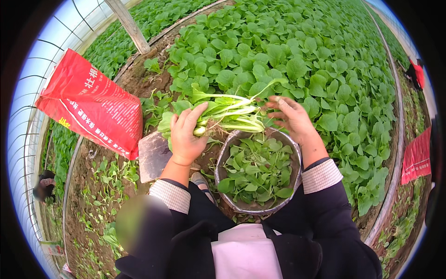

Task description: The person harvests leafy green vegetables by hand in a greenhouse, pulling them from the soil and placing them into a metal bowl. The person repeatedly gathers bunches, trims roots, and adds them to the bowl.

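Note:
My left hand grips a bunch of leafy green vegetables with pale stems. Leaves stick out on the left of the bunch, while thin, soil-covered roots show at its right end and beside my fingers. My right hand is at the root end, its fingers bent and apart; the fingertips are close to the roots, and contact is hard to make out. Below the bunch, between my legs, stands a round tub with loose green leaves in it.
A dense bed of leafy plants grows ahead. At left stand a red printed sack and a flat slab. A post rises behind. Pulled greens lie on the soil. Another person is at far left.

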Demonstrator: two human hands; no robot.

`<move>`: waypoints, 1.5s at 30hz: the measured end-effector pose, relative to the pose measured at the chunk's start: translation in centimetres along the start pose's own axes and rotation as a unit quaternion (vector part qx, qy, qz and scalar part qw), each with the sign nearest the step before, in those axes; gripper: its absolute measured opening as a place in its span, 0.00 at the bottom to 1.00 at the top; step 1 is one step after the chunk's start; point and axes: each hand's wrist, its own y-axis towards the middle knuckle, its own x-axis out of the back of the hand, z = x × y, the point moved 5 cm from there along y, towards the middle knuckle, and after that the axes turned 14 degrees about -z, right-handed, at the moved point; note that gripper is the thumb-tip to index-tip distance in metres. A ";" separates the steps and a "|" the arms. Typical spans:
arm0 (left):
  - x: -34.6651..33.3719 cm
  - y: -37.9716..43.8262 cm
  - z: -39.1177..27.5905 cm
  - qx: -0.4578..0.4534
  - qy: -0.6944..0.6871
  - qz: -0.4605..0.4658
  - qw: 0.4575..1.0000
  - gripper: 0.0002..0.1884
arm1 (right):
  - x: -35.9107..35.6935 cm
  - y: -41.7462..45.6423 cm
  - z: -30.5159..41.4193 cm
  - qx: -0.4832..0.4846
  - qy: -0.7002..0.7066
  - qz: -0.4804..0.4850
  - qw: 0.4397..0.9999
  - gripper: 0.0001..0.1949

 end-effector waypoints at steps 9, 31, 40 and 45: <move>-0.7 -0.5 -1.6 -0.008 -0.035 0.053 0.998 0.28 | -3.4 -0.1 -0.9 0.006 0.147 -0.023 0.989 0.07; 0.1 -1.0 1.6 0.111 -0.043 0.019 0.993 0.28 | 3.2 1.7 -1.8 -0.040 -0.497 0.008 0.867 0.21; -2.1 -1.6 0.3 0.142 -0.144 0.089 0.975 0.23 | -4.2 -2.1 -0.2 0.188 -0.102 0.010 0.977 0.06; -2.5 -1.4 -0.9 0.090 -0.104 0.122 0.983 0.22 | -1.7 -0.4 1.0 0.132 0.089 -0.087 0.983 0.05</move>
